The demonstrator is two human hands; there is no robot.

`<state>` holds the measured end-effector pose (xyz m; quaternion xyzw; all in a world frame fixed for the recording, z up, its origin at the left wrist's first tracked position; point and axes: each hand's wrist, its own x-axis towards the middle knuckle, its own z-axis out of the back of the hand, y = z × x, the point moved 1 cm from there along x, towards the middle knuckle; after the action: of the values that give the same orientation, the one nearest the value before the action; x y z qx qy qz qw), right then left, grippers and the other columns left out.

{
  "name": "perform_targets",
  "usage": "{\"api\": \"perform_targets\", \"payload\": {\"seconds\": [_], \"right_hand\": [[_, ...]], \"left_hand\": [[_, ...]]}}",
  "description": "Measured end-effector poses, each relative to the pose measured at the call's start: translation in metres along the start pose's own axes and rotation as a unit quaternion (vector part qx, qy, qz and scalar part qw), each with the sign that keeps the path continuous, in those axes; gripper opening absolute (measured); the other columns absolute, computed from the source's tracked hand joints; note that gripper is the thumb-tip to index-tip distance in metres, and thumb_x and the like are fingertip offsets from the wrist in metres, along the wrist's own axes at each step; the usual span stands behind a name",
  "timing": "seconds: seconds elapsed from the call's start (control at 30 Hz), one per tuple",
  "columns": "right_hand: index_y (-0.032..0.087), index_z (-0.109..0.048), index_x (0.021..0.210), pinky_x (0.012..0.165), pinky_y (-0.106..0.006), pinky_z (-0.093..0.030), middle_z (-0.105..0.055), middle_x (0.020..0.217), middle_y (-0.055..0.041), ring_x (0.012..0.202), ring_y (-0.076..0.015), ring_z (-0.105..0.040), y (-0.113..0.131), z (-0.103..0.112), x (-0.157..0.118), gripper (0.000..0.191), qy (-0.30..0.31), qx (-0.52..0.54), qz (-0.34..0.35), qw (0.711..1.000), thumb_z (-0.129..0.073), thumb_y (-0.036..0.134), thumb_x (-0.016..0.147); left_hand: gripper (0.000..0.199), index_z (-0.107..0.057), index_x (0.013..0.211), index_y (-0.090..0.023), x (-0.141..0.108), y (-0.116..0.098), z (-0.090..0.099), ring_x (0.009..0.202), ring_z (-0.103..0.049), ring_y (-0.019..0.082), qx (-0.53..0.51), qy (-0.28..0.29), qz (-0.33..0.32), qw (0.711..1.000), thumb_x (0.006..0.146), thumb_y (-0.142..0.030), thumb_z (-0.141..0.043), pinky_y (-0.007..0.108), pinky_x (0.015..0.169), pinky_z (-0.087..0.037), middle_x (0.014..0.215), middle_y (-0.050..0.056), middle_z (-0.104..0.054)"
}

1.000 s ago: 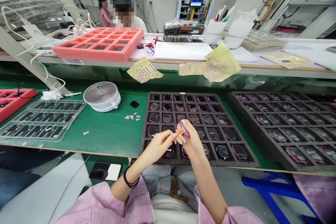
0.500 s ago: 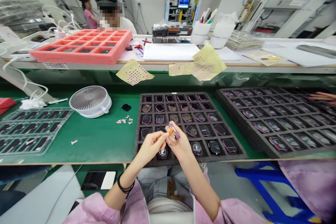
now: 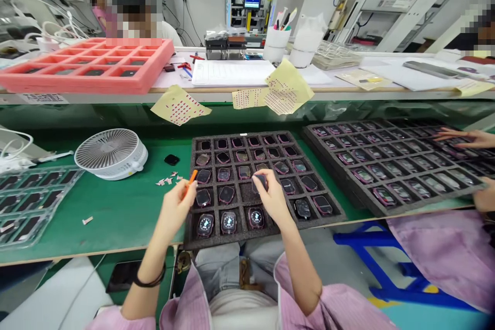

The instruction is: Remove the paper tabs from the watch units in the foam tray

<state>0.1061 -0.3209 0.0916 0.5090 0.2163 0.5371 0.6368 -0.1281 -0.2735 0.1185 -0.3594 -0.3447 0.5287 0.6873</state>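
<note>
In the head view my left hand (image 3: 176,209) is closed on a slim orange stick-like tool (image 3: 193,176), its tip pointing up beside the left edge of the dark foam tray (image 3: 191,240). My right hand (image 3: 273,198) pinches a dark smartwatch body (image 3: 260,182) over the tray's middle and partly hides it. An empty foam pocket (image 3: 247,192) lies just left of that hand. Several purple-rimmed watch bodies sit in the other pockets. Along the front row, a watch (image 3: 205,225) shows a lit dial, as do two beside it.
At the right, a co-worker's hand (image 3: 469,138) reaches over a second foam tray (image 3: 348,185). A white fan (image 3: 111,152), a loose black watch part (image 3: 171,160), small paper scraps (image 3: 168,180) and a clear plastic tray (image 3: 42,221) are on the left. Yellow sticker sheets (image 3: 180,104) hang from the shelf edge.
My hands have moved apart from each other. The left has gone left with the orange tool; the right has turned the watch over the tray. The view has shifted right.
</note>
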Motion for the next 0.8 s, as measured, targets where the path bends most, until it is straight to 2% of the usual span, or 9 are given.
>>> {"api": "perform_targets", "payload": {"seconds": [0.1,0.17,0.3,0.37,0.43,0.57,0.67,0.73,0.8], "right_hand": [[0.024,-0.058,0.094,0.083,-0.039,-0.04,-0.065,0.094,-0.0051,0.09,-0.0232,-0.055,-0.007,-0.001,0.001,0.011,0.128,-0.137,0.044,0.981,-0.049,0.029,0.091],[0.024,-0.06,0.098,0.083,-0.039,-0.04,-0.064,0.097,-0.0068,0.094,-0.0247,-0.054,-0.01,-0.001,-0.001,0.014,0.146,-0.187,0.07,0.969,-0.049,0.029,0.091],[0.02,-0.061,0.101,0.077,-0.039,-0.04,-0.06,0.097,-0.0119,0.093,-0.0271,-0.052,-0.026,0.016,0.0,0.024,0.025,-0.308,0.057,0.95,-0.049,0.039,0.091],[0.018,-0.061,0.091,0.072,-0.038,-0.039,-0.058,0.091,-0.0132,0.088,-0.0279,-0.052,-0.04,0.029,0.001,0.029,-0.012,-0.369,0.023,0.929,-0.05,0.045,0.089],[0.018,-0.058,0.081,0.07,-0.038,-0.039,-0.057,0.086,-0.0124,0.084,-0.0275,-0.052,-0.05,0.038,0.002,0.034,-0.01,-0.378,0.004,0.926,-0.051,0.051,0.087],[0.022,-0.047,0.072,0.067,-0.035,-0.04,-0.053,0.072,-0.0035,0.072,-0.0218,-0.051,-0.047,0.042,0.002,0.035,0.009,-0.224,-0.008,0.975,-0.056,0.054,0.081],[0.023,-0.048,0.089,0.057,-0.028,-0.04,-0.05,0.064,0.004,0.058,-0.0149,-0.048,-0.024,0.037,0.0,0.032,-0.006,0.013,-0.073,0.997,-0.061,0.05,0.079],[0.024,-0.048,0.104,0.048,-0.024,-0.036,-0.053,0.066,0.0048,0.053,-0.0122,-0.047,-0.005,0.031,-0.002,0.038,-0.002,0.187,-0.122,0.975,-0.063,0.047,0.079],[0.024,-0.051,0.106,0.041,-0.021,-0.031,-0.055,0.067,0.0041,0.05,-0.0104,-0.048,0.012,0.024,-0.005,0.037,0.025,0.317,-0.154,0.935,-0.064,0.045,0.079]], "left_hand": [[0.033,-0.042,0.061,-0.021,0.011,0.031,0.024,0.049,-0.042,0.014,0.178,-0.024,0.048,0.983,0.085,-0.044,-0.047,0.023,0.052,-0.031,0.052,-0.002,-0.045],[0.03,-0.047,0.064,-0.022,0.016,0.045,0.031,0.052,-0.05,0.018,0.25,-0.024,0.089,0.964,0.086,-0.042,-0.045,0.025,0.053,-0.033,0.055,0.0,-0.052],[0.035,-0.057,0.097,-0.018,0.017,0.05,0.032,0.067,-0.064,0.029,0.315,-0.055,0.149,0.936,0.087,-0.049,-0.044,0.028,0.058,-0.04,0.069,0.008,-0.066],[0.042,-0.054,0.109,-0.016,0.015,0.043,0.027,0.07,-0.065,0.03,0.299,-0.069,0.14,0.942,0.089,-0.05,-0.039,0.03,0.06,-0.042,0.074,0.01,-0.068],[0.039,-0.054,0.109,-0.017,0.01,0.031,0.018,0.071,-0.065,0.026,0.248,-0.06,0.1,0.962,0.091,-0.046,-0.035,0.03,0.063,-0.043,0.079,0.008,-0.068],[0.032,-0.057,0.098,-0.019,-0.005,-0.003,-0.013,0.06,-0.054,0.016,0.092,0.032,0.018,0.995,0.092,-0.042,-0.036,0.025,0.059,-0.039,0.069,0.001,-0.059],[0.033,-0.057,0.094,-0.017,-0.018,-0.027,-0.041,0.051,-0.041,0.01,-0.067,0.17,-0.012,0.983,0.093,-0.044,-0.037,0.021,0.053,-0.033,0.057,-0.005,-0.045],[0.036,-0.058,0.091,-0.016,-0.023,-0.041,-0.055,0.05,-0.035,0.009,-0.142,0.242,-0.014,0.96,0.093,-0.046,-0.038,0.02,0.051,-0.031,0.056,-0.006,-0.04],[0.038,-0.058,0.089,-0.015,-0.024,-0.051,-0.064,0.05,-0.032,0.008,-0.173,0.272,-0.012,0.946,0.093,-0.047,-0.039,0.02,0.049,-0.028,0.056,-0.007,-0.036]]}}
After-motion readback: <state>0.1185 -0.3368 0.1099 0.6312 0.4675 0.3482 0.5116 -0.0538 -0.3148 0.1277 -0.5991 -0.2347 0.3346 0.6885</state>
